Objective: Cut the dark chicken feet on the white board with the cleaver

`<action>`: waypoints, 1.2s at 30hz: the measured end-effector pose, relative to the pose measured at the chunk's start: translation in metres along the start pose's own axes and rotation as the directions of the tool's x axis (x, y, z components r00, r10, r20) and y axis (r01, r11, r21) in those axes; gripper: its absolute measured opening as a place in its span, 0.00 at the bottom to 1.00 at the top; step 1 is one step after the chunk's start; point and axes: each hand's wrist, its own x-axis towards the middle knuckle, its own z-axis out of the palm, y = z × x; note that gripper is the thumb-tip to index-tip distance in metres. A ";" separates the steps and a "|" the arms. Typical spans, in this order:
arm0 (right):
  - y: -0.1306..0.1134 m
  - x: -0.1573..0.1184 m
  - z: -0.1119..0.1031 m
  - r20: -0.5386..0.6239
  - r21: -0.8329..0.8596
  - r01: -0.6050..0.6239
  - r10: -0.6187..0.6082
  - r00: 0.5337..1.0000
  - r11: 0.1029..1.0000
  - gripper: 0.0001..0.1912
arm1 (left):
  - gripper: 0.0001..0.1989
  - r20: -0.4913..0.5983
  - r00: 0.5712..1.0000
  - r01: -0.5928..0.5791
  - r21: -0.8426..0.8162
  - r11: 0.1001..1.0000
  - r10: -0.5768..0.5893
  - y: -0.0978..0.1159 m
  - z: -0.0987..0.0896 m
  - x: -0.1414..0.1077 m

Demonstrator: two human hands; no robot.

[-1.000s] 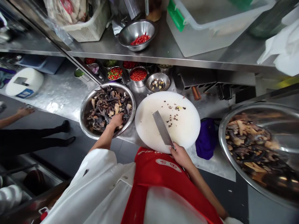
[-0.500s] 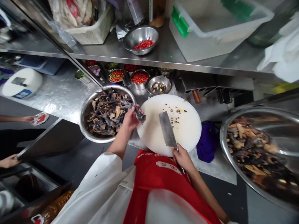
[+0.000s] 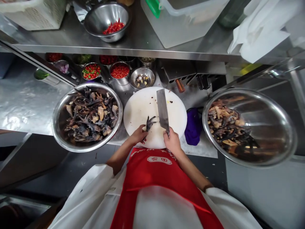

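In my left hand [image 3: 138, 135] is the lower end of a dark chicken foot [image 3: 150, 122], its toes spread over the round white cutting board [image 3: 133, 111]. My right hand [image 3: 172, 140] is wrapped round the handle of a cleaver [image 3: 162, 107]. The wide blade lies over the board, just right of the toes and apart from them. To the left, a steel bowl [image 3: 56, 127] is heaped with dark chicken feet [image 3: 89, 119]. On the right, a larger steel bowl [image 3: 274, 111] has cut dark and tan pieces [image 3: 226, 124] at its left side.
Behind the board stand small pots of chopped chillies [image 3: 119, 70] and a little steel bowl [image 3: 143, 78]. A purple cloth [image 3: 193, 126] lies right of the board. Above runs a steel shelf [image 3: 133, 52] with a chilli bowl [image 3: 107, 22] and a plastic box [image 3: 181, 25]. A knife rack [image 3: 176, 68] is behind.
My left hand has brought the chicken foot from beside the left bowl down onto the board. The cleaver has turned more upright, and most dark bits have gone from the board. My view has shifted right.
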 end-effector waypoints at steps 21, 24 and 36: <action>-0.057 0.052 0.033 0.201 -0.272 0.059 -0.003 0.980 0.960 0.12 | 0.08 -0.182 0.966 0.085 -0.443 0.892 -0.182 -0.016 0.047 -0.003; -0.054 0.055 0.037 0.218 -0.306 0.070 -0.002 0.976 0.949 0.11 | 0.09 -0.175 0.967 0.085 -0.461 0.883 -0.184 -0.015 0.047 -0.007; -0.024 0.060 0.005 0.207 -0.032 0.074 -0.066 0.976 0.997 0.11 | 0.18 -0.017 0.989 -0.140 0.240 0.961 0.149 -0.013 -0.028 -0.047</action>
